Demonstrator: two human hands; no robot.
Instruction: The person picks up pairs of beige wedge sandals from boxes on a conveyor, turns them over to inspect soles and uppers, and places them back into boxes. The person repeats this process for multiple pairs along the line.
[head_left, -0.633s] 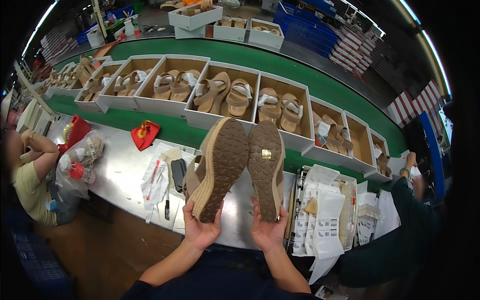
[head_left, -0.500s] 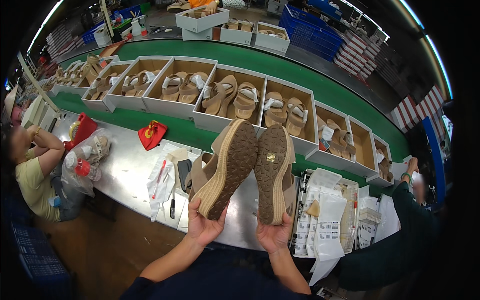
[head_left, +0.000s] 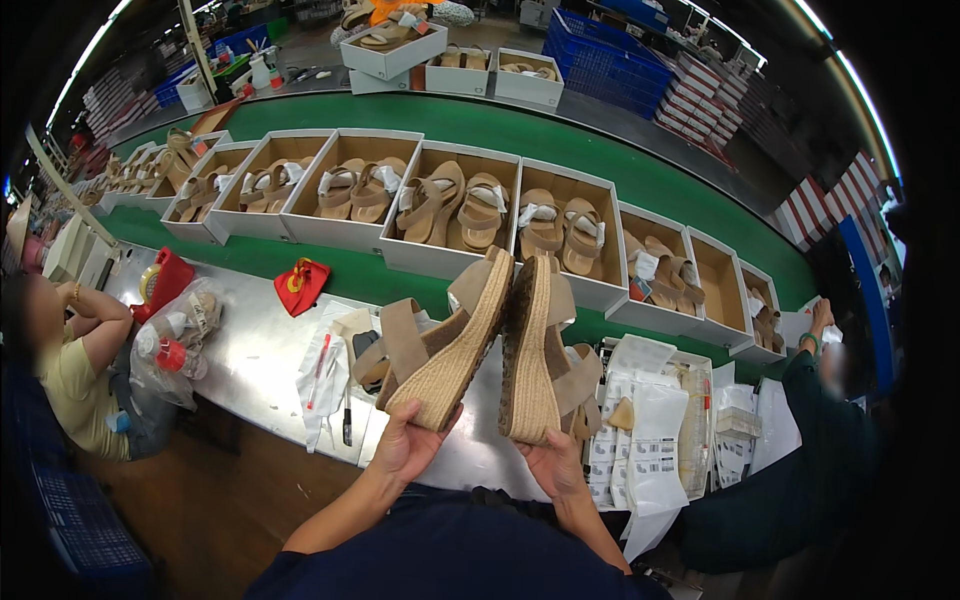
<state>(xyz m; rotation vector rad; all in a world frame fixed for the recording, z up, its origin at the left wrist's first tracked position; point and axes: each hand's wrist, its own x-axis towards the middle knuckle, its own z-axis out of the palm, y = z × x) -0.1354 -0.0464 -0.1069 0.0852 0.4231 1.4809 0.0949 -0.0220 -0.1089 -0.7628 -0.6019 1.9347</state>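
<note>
A beige wedge sandal [head_left: 455, 365] with a woven rope-like side is gripped at its heel by my left hand [head_left: 408, 445]. Its partner sandal [head_left: 533, 360] sits in my right hand [head_left: 556, 466], also held at the heel. Both sandals are raised over the metal table, toes pointing away and close together, their rope-covered sides and straps showing. The brown patterned soles face each other and are mostly hidden. Beyond them, a row of open white boxes holds similar sandals; the nearest box [head_left: 445, 262] has a pair inside.
A green conveyor [head_left: 470, 125] carries the boxes. Left on the metal table [head_left: 235, 330] are a red cloth [head_left: 301, 286], pens and a bagged item [head_left: 180, 335]. At right stands a tray [head_left: 700, 430] with paper sheets. People sit left and right; the right person's hand [head_left: 822, 318] reaches near the boxes.
Both sandals have been turned in my hands, from soles facing me to their woven sides and straps showing. Across the conveyor, sandals now sit in the box near the orange-clothed person.
</note>
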